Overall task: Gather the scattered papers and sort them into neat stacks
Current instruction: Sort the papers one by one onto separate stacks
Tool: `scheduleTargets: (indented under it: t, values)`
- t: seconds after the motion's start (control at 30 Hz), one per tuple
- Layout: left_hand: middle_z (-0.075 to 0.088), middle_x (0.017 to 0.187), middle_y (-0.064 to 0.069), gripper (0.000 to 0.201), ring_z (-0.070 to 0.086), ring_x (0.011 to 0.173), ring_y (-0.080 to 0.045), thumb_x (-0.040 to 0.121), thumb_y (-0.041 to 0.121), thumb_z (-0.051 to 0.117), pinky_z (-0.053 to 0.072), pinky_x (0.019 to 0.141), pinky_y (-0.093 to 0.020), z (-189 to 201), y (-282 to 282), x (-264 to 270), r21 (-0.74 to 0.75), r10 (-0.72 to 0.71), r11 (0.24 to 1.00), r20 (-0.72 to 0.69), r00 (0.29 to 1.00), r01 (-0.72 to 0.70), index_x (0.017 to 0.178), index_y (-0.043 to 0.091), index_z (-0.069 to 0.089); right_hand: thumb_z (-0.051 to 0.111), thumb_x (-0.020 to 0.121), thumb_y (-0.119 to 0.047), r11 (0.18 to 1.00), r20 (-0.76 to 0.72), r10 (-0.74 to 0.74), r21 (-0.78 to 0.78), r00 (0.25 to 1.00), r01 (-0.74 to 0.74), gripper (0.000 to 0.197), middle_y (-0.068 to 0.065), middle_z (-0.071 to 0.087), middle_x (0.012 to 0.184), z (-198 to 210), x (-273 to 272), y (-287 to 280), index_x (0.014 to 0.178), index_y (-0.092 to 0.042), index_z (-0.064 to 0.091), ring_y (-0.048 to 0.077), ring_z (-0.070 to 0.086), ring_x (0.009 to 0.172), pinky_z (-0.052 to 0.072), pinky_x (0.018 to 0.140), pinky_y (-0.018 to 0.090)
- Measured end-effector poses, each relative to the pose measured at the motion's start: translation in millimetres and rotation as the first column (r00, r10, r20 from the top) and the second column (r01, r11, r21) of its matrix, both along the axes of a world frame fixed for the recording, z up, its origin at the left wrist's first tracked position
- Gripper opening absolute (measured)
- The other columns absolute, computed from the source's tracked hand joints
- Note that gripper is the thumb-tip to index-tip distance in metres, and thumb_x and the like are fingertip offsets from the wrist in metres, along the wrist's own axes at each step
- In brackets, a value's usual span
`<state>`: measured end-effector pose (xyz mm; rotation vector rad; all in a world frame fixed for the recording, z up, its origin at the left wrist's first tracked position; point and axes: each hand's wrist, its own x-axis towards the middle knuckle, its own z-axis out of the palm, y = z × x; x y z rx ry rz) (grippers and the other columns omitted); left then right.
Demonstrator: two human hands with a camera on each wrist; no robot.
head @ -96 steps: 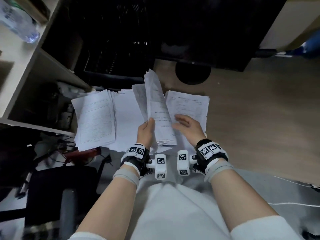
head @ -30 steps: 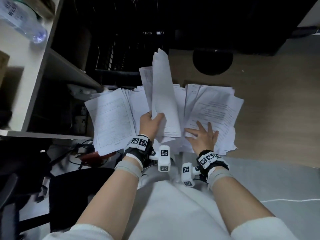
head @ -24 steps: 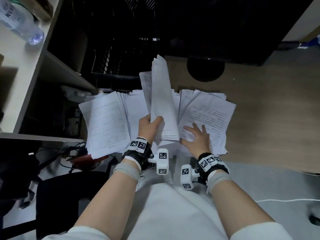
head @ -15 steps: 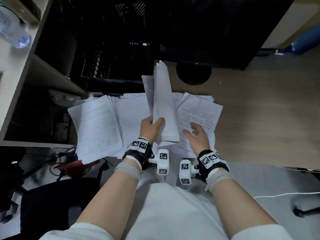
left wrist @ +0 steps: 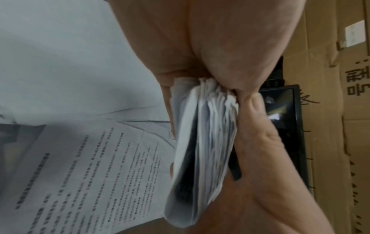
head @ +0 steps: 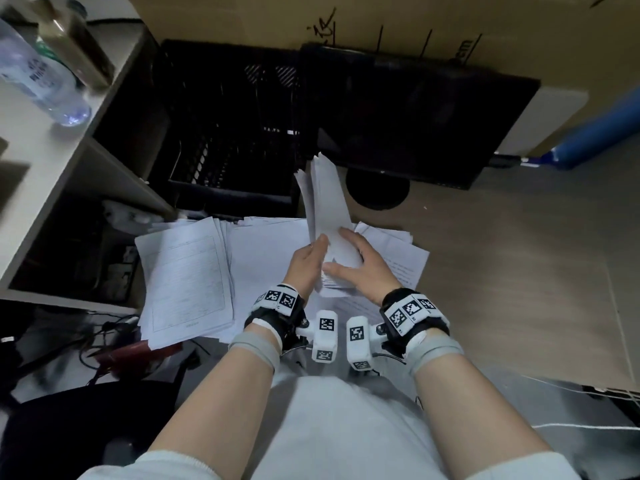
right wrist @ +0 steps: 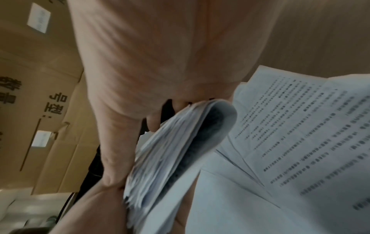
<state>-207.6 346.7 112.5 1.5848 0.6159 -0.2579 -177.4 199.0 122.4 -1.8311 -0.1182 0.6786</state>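
A thick bundle of white papers (head: 325,202) stands upright above the floor. My left hand (head: 317,249) grips its lower left edge. My right hand (head: 341,251) holds the lower right side, thumb across the front and fingers round the edge. In the left wrist view the bundle's edge (left wrist: 204,142) is pinched between both hands. The right wrist view shows the fanned sheet edges (right wrist: 170,158) in the same grip. On the floor lie a left stack of printed forms (head: 187,278), blank sheets (head: 266,247) in the middle and loose printed sheets (head: 398,258) at the right.
A black plastic crate (head: 228,133) and a dark monitor (head: 415,116) on a round base (head: 377,188) stand behind the papers. At the left a shelf (head: 69,161) carries a water bottle (head: 41,81). Cables and a red item (head: 138,351) lie near the left stack. Cardboard boxes (head: 381,22) line the back.
My right hand has left the loose sheets on the floor at the right and now holds the bundle beside my left hand. The bundle stays upright.
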Motion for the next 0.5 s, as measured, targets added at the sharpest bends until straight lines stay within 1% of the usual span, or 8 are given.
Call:
scheduleTargets:
  t: [0.1,0.17,0.23,0.27,0.33,0.4,0.43,0.5]
  values:
    - [0.05,0.075,-0.015,0.044,0.04,0.039,-0.008,0.105,0.055,0.034,0.038,0.054,-0.027,2.8,-3.6,2.2,0.02,-0.019,1.0,-0.001,1.0,0.019,0.118,0.019,0.057,0.076,0.082,-0.041,0.999,0.016,-0.008,-0.039,1.0,0.008,0.071,-0.016,0.046,0.142,1.9,7.6,-2.3,0.143,-0.035,0.041,0.004,0.044,0.128,0.036,0.11,0.028]
    - [0.047,0.066,-0.009,0.046,0.041,0.041,-0.007,0.106,0.053,0.037,0.038,0.059,-0.028,6.7,-8.7,1.9,-0.001,-0.008,1.0,0.0,1.0,0.008,0.114,0.014,0.06,0.073,0.083,-0.039,0.995,0.003,-0.004,-0.1,1.0,0.004,0.067,-0.013,0.05,0.135,3.8,12.3,-4.4,0.14,-0.03,0.041,0.007,0.047,0.122,0.038,0.102,0.026]
    - [0.05,0.071,-0.002,0.044,0.048,0.053,-0.004,0.106,0.047,0.043,0.04,0.066,-0.025,6.2,-14.2,1.6,-0.025,0.022,0.999,0.007,1.0,-0.022,0.111,0.009,0.064,0.071,0.084,-0.036,0.987,0.013,-0.022,-0.159,1.0,0.024,0.058,-0.008,0.053,0.126,6.7,15.6,-6.4,0.133,-0.023,0.043,0.012,0.052,0.114,0.039,0.094,0.025]
    - [0.052,0.075,-0.001,0.039,0.052,0.062,-0.007,0.105,0.045,0.047,0.041,0.071,-0.026,5.7,-17.6,1.2,-0.044,0.027,0.999,0.023,0.999,-0.026,0.106,0.011,0.065,0.07,0.085,-0.034,0.983,0.022,-0.018,-0.184,1.0,0.021,0.052,-0.006,0.055,0.121,7.5,16.7,-7.9,0.128,-0.019,0.044,0.014,0.055,0.109,0.041,0.09,0.026]
    - [0.06,0.082,-0.01,0.041,0.059,0.076,-0.021,0.102,0.043,0.053,0.045,0.079,-0.036,4.7,-23.2,-0.2,-0.1,-0.005,0.995,0.049,0.999,0.01,0.096,0.004,0.065,0.07,0.086,-0.034,0.97,0.031,0.042,-0.24,0.999,-0.033,0.045,-0.005,0.057,0.105,9.6,18.3,-10.3,0.117,-0.017,0.043,0.015,0.057,0.097,0.043,0.081,0.028]
    - [0.069,0.094,-0.018,0.045,0.066,0.088,-0.029,0.099,0.038,0.058,0.05,0.087,-0.041,2.3,-29.1,-1.0,-0.112,-0.029,0.993,0.043,0.999,0.034,0.1,-0.006,0.068,0.065,0.089,-0.032,0.952,0.034,0.117,-0.287,0.993,-0.102,0.036,-0.005,0.056,0.095,8.7,21.7,-14.8,0.113,-0.016,0.043,0.014,0.056,0.087,0.042,0.071,0.027]
    - [0.07,0.095,-0.018,0.043,0.067,0.088,-0.03,0.096,0.036,0.061,0.05,0.087,-0.041,2.7,-30.9,-1.2,-0.079,-0.019,0.997,0.048,0.999,0.022,0.097,-0.005,0.069,0.062,0.092,-0.031,0.954,0.032,0.123,-0.281,0.992,-0.109,0.032,-0.003,0.058,0.097,7.2,23.4,-18.0,0.115,-0.015,0.045,0.015,0.056,0.087,0.041,0.069,0.027]
    - [0.069,0.085,-0.015,0.038,0.064,0.079,-0.025,0.087,0.038,0.068,0.05,0.078,-0.039,3.4,-33.5,-0.9,-0.004,0.053,0.999,0.06,0.997,-0.052,0.087,0.0,0.068,0.055,0.097,-0.031,0.976,-0.001,0.064,-0.209,0.998,-0.063,0.031,0.002,0.06,0.109,3.3,27.0,-27.5,0.122,-0.015,0.046,0.019,0.058,0.094,0.043,0.075,0.03]
